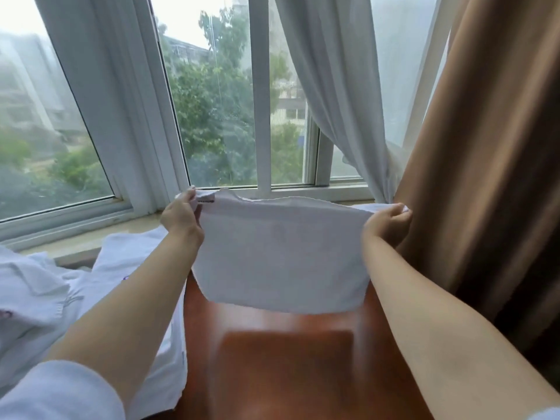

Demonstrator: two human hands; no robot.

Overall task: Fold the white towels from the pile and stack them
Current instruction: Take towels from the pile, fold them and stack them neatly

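The left hand (181, 215) pinches the upper left corner of a white towel (281, 259), its fingers curled over the hem so that a short flap of cloth sticks out past the fingertips toward the window. The right hand (389, 221) grips the upper right corner in a closed fist, and a small tuft of fabric shows beyond the knuckles on the outer side. Between the two hands the top edge runs nearly level and fairly taut, with a slight wave near the left corner. The towel hangs below the fingers as a flat sheet facing the person, held up in the air; its lower edge ends above the reddish-brown wooden table (288, 359) and does not touch it. Both forearms reach forward on either side of the cloth.

To the left, a pile of white towels (60, 295) lies rumpled on the table's left part, draping over its edge. Behind the held towel stands a white-framed window (260, 101), with a sheer white curtain (333, 86) gathered at the right and a brown curtain (485, 147) hanging just beside the right hand.
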